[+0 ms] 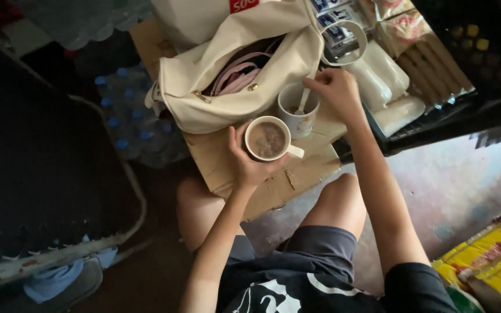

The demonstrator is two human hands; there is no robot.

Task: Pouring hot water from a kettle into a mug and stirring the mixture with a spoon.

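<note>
My left hand [249,164] wraps around a white mug [269,141] of brown frothy drink, its handle pointing right. The mug rests on a flattened cardboard box [297,174]. My right hand [334,88] pinches the top of a white spoon [302,99] that stands in a second white mug [298,110] just behind the first. My bare knees show below the box.
A cream canvas bag [233,75] lies open behind the mugs with pink straps inside. A black crate [436,116] of packaged goods stands at the right. Shrink-wrapped water bottles [126,110] lie at the left, yellow packets [494,261] at the lower right.
</note>
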